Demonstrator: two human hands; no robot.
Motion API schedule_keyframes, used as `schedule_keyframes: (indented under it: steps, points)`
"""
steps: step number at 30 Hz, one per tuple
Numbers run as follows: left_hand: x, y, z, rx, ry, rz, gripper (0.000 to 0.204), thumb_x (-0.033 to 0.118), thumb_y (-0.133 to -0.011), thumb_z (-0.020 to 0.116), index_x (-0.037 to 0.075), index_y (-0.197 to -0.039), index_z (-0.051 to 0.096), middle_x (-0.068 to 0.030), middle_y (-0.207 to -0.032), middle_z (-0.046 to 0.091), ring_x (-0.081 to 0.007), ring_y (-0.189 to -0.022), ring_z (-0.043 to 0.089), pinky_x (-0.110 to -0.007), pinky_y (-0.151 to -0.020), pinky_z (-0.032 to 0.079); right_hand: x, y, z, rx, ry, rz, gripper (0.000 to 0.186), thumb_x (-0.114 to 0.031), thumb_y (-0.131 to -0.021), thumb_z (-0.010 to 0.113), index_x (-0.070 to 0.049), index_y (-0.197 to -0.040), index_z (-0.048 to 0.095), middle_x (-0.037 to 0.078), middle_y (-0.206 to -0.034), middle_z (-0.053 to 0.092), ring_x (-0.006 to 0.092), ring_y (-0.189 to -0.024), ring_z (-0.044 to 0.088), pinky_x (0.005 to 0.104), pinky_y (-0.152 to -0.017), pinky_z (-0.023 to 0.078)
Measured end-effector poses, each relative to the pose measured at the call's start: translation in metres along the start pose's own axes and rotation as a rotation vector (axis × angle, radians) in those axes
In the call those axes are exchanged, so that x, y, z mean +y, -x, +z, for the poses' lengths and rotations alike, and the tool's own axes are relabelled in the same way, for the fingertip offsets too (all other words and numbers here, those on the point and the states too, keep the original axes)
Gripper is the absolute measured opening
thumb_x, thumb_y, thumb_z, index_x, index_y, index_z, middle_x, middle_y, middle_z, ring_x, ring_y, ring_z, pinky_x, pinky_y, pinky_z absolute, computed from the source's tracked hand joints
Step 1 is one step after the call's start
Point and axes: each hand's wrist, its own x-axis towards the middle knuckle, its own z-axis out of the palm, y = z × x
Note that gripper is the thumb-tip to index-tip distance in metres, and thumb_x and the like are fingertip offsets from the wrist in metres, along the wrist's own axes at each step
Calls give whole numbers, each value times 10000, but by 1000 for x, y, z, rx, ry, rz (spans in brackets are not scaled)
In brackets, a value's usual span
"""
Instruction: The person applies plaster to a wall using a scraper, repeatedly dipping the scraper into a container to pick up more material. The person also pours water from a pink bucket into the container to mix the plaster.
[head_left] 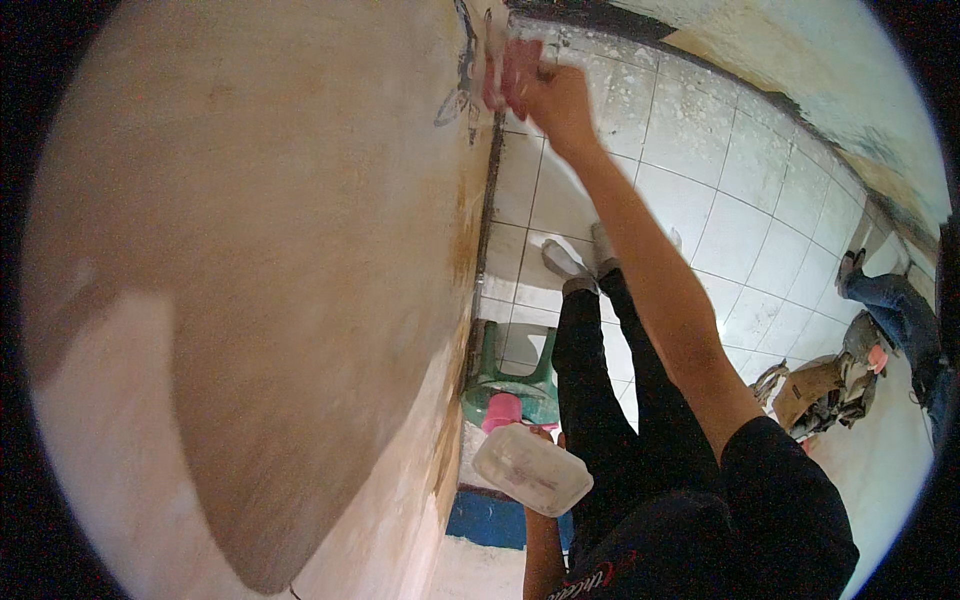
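Head cam: right hand [562, 100] pinches a blurry reddish pad [522, 72], maybe cloth, just to its left by the wall [250, 180], long side roughly up-down in view. Left hand [541, 433], mostly hidden, grips a cloudy plastic tub [533, 470] well below, so the right one's nearer that pad.

I logged uneven light: bright floor tiles [690, 235], dimmer wall [250, 200] carrying a large dark shadow [285, 450]. Right grip [560, 98] looked slightly motion-blurred; fisheye curvature bent outer edges; corners were black.
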Motion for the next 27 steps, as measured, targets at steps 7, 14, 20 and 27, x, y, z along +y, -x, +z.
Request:
schedule_keyframes:
  steps: [7, 14, 20, 27]
  points:
    - [12, 2, -14, 29, -547, 119, 625, 506, -936, 399, 86, -1397, 375, -104, -1407, 446, -239, -1302, 426, -522, -1172, 162, 51, 178, 111, -127, 40, -233, 299, -85, -789, 579, -38, -1074, 655, 214, -715, 614, 372, -658, 625, 410, -583, 478]
    - [24, 19, -28, 221, -653, 318, 562, 467, -970, 354, 98, -1394, 375, -99, -1412, 433, -237, -1310, 399, -504, -1165, 213, 33, 247, 70, -257, -153, 138, 218, -178, -898, 522, 1, -875, 645, 203, -652, 615, 312, -606, 636, 399, -577, 494]
    - [1, -8, -23, 200, -735, 219, 640, 513, -934, 393, 77, -1400, 359, -122, -1415, 429, -244, -1320, 403, -539, -1173, 161, 39, 111, 94, -128, -105, -18, 411, -304, -940, 457, 43, -777, 605, 252, -600, 576, 424, -570, 593, 483, -582, 477]
    - [-5, 7, -11, 125, -544, 215, 578, 457, -941, 416, 78, -1378, 394, -119, -1427, 416, -229, -1344, 363, -527, -1179, 147, -15, 231, 44, -151, -207, -83, 232, -107, -894, 475, 12, -1016, 632, 252, -687, 569, 302, -558, 577, 366, -579, 470]
